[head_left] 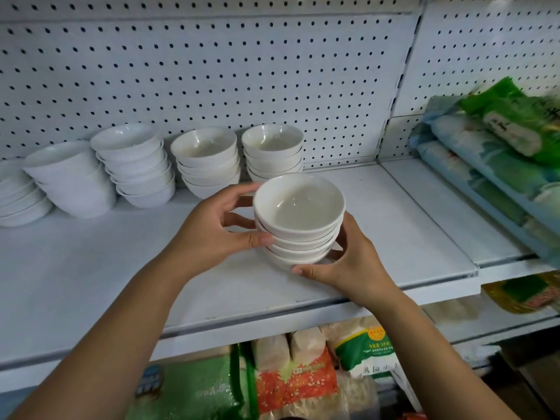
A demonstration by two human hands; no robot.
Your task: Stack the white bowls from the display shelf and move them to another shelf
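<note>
Head-worn, downward, seemingly near shelf [91, 268]

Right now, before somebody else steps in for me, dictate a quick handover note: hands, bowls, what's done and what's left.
Hands: the left hand grips the stack of white bowls on its left side. The right hand holds it low on the right, thumb at the base.
Position: the stack is over the front of the display shelf; lifted or resting, unclear.
Done: this stack is gathered.
Left: carry it to the other shelf. Several more bowl stacks wait along the pegboard.
</note>
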